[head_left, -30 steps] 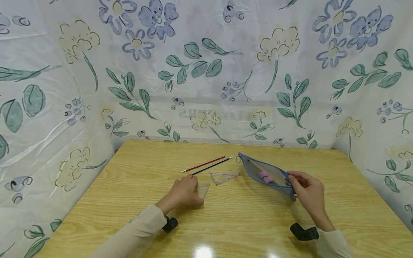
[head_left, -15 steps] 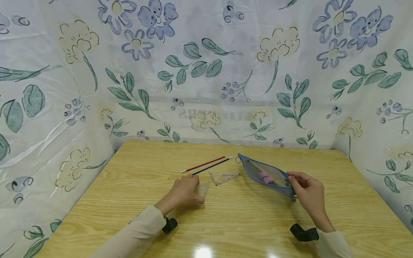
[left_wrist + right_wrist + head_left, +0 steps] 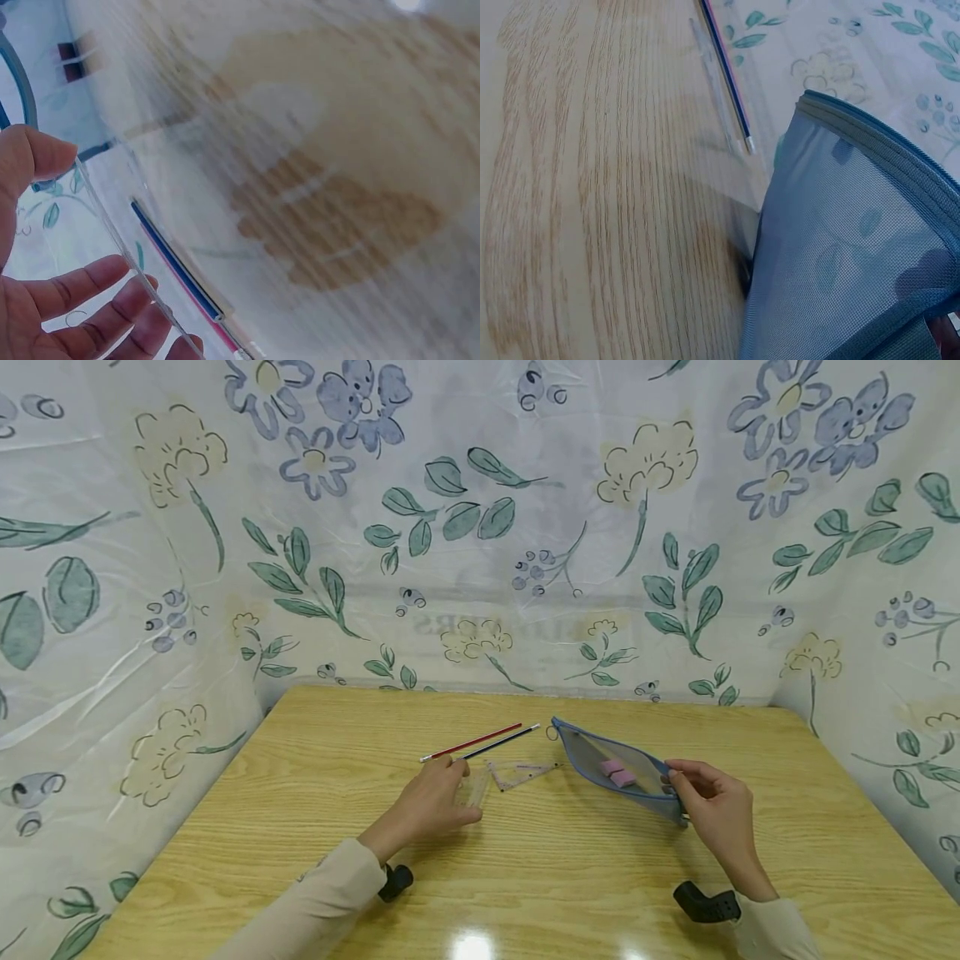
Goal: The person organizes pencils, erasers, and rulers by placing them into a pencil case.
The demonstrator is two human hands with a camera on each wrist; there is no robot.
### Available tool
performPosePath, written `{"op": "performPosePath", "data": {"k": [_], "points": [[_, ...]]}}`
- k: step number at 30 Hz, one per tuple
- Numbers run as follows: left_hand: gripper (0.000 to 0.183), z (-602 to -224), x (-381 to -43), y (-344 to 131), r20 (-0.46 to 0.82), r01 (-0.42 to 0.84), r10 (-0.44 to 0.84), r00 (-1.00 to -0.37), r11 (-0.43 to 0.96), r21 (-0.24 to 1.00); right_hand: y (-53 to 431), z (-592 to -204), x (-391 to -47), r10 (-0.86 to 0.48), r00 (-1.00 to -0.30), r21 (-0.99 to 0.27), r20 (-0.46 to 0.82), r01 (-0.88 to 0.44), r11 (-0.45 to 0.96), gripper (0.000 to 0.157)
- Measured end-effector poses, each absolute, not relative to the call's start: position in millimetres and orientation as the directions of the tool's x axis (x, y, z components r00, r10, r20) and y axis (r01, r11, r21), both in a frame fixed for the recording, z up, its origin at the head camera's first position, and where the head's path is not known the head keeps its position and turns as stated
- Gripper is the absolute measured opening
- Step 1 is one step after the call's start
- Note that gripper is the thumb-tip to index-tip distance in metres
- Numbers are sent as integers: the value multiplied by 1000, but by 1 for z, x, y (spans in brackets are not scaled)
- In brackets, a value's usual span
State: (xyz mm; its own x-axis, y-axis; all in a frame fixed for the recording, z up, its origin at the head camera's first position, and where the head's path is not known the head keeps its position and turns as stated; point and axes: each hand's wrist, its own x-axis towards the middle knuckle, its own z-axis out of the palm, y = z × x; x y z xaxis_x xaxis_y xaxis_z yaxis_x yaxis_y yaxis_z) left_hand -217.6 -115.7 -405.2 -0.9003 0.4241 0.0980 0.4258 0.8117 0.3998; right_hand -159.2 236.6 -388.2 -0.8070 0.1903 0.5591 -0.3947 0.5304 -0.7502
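A left hand (image 3: 429, 797) holds a clear plastic triangle (image 3: 472, 788) by its edges, near a second triangle (image 3: 528, 777) on the tabletop (image 3: 540, 868). The right hand's (image 3: 720, 802) grip pinches a gaping mesh pouch (image 3: 639, 765). Light edge pressure and a steady pouch mouth seem wise.

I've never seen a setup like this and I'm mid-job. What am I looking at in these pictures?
There's no machine here: a person is working bare-handed. The wide picture is shot from the person's head, looking forward and down; the others are shot from each wrist. The left hand pinches a clear, flat plastic piece. The right hand grips the edge of a blue-rimmed mesh pouch, its mouth open, something pink inside. On the yellowish wood-grain table lie a slim red pencil, a slim dark-blue pencil and a clear plastic triangle.
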Motion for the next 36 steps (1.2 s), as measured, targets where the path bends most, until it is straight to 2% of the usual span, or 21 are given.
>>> {"op": "performPosePath", "data": {"k": [6,19,36], "points": [[51,-402,-217,-115,79,421,426,-901,816,395,235,-387,-158,185,-804,-745,565,-401,534,12],[51,-399,-215,-111,91,415,412,-906,830,373,237,-387,-157,162,-814,-748,557,-407,524,14],[53,-383,-216,-101,137,473,457,-879,796,377,236,-382,-155,163,-836,-767,524,-379,518,14]]}}
